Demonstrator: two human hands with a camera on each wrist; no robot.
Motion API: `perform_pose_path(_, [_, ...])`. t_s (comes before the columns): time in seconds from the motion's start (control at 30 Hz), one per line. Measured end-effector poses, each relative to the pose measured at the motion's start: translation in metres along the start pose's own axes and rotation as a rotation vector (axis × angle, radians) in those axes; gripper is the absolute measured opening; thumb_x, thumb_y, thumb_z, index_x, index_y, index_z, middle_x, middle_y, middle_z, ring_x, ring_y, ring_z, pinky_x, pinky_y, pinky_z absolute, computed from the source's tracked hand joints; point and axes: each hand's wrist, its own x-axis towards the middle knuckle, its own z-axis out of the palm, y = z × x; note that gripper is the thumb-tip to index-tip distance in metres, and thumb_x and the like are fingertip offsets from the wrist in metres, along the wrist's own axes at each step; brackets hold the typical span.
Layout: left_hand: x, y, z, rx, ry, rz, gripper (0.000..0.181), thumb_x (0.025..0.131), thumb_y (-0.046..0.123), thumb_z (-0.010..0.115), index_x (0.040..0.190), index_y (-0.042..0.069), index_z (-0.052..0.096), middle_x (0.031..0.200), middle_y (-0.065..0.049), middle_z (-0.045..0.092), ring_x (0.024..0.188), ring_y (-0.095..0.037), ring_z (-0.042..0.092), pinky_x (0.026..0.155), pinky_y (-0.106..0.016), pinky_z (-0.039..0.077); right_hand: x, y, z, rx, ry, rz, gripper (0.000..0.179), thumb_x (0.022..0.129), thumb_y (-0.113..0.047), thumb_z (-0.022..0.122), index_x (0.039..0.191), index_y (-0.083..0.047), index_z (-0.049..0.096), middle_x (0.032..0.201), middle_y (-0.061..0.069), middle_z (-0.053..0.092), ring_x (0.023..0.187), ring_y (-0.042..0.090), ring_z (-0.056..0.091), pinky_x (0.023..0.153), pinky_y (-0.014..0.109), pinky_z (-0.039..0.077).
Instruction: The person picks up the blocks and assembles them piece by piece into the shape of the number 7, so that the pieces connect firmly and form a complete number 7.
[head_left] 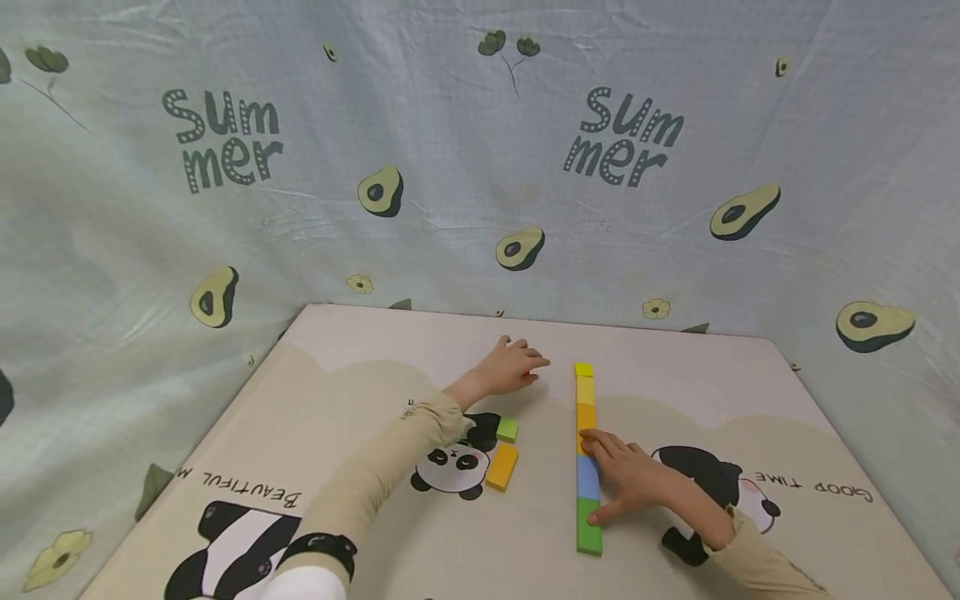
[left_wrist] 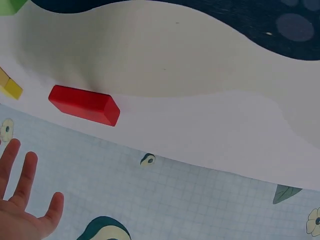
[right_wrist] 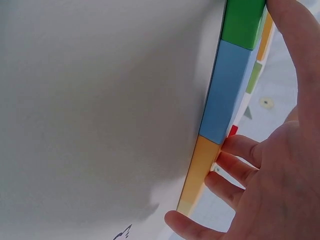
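Observation:
A straight row of toy blocks runs away from me on the table: a green block [head_left: 589, 529] nearest, then a blue block [head_left: 588, 477], an orange block [head_left: 586, 417], a pale yellow block [head_left: 585, 390] and a bright yellow block [head_left: 583, 369] at the far end. Along its right side lies my right hand [head_left: 633, 477], thumb at the green block and fingertips against the orange one. My left hand [head_left: 512, 367] reaches over the far table, fingers spread and holding nothing. Near it, mostly hidden by it in the head view, lies a red block [left_wrist: 84, 105].
Left of the row, a light green block [head_left: 507, 430] and a loose orange block [head_left: 502, 467] lie close together on the panda-printed table cover [head_left: 420, 550]. A pale curtain [head_left: 450, 125] printed with avocados hangs behind the table's far edge.

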Motion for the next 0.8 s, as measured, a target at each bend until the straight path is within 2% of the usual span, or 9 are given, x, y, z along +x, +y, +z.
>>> perform_pose_path(0.17, [-0.013,-0.005,-0.006,-0.027,-0.001,0.006,0.033,0.089,0.024,0.053,0.122,0.018,0.055,0.117,0.001,0.06,0.106,-0.02,0.05,0.097,-0.048,0.034,0.0,0.001,0.002,0.003,-0.002,0.002,0.098,0.062,-0.068,0.062,0.129,-0.001,0.035,0.141,0.016,0.023,0.128,0.032,0.026,0.085,0.054,0.038])
perform_pose_path(0.43, [-0.034,-0.01,-0.009,-0.054,0.026,0.069,0.031,0.087,0.021,0.056,0.117,0.014,0.058,0.112,-0.001,0.063,0.099,-0.02,0.05,0.091,-0.044,0.036,0.0,0.001,0.0,0.016,-0.006,0.004,0.099,0.063,-0.068,0.062,0.129,0.0,0.035,0.142,0.016,0.022,0.129,0.032,0.025,0.086,0.055,0.037])
perform_pose_path(0.6, [-0.045,-0.007,-0.009,-0.047,0.01,0.083,0.031,0.086,0.021,0.057,0.116,0.014,0.059,0.11,0.0,0.064,0.1,-0.02,0.051,0.092,-0.043,0.037,-0.001,0.001,0.001,0.021,0.006,-0.005,0.098,0.063,-0.067,0.062,0.128,0.001,0.036,0.141,0.016,0.023,0.128,0.033,0.026,0.085,0.056,0.038])
perform_pose_path(0.8, [-0.058,0.002,-0.007,0.006,0.004,0.143,0.029,0.086,0.024,0.058,0.113,0.015,0.061,0.105,0.001,0.065,0.097,-0.017,0.051,0.091,-0.041,0.038,-0.001,-0.001,0.0,0.014,0.019,-0.013,0.098,0.063,-0.066,0.063,0.128,0.001,0.035,0.141,0.018,0.024,0.128,0.034,0.027,0.085,0.055,0.038])
